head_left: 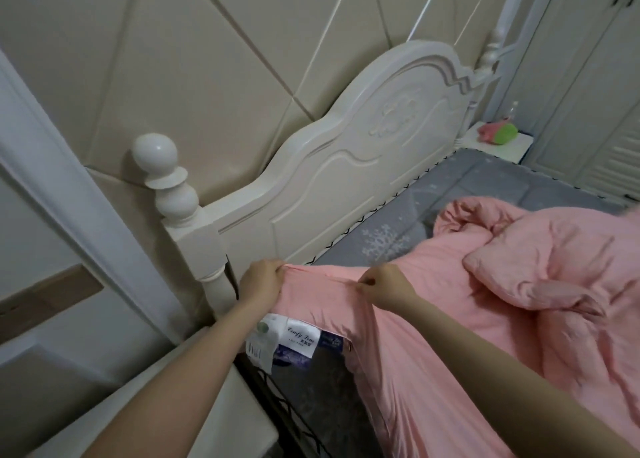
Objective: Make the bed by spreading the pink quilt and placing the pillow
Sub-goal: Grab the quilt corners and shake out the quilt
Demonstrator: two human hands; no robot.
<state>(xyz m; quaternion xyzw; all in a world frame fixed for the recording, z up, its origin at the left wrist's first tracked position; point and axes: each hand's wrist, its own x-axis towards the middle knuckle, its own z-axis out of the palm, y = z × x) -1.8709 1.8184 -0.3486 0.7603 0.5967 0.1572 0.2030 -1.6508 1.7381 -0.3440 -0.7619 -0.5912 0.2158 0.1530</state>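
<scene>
The pink quilt (519,301) lies crumpled over the right part of the bed, bunched in a roll toward the middle. Its top edge runs near the white headboard (346,166). My left hand (261,281) grips the quilt's corner close to the bedpost. My right hand (384,284) pinches the same edge a little further right. White labels (291,340) hang under the held corner. The grey snowflake mattress (450,208) shows between the quilt and the headboard. No pillow is in view.
A bedpost with a round knob (166,180) stands at the near-left corner, with a white surface (194,405) beside the bed. A far nightstand (495,142) carries a pink and green object. Wardrobe doors (595,111) line the right wall.
</scene>
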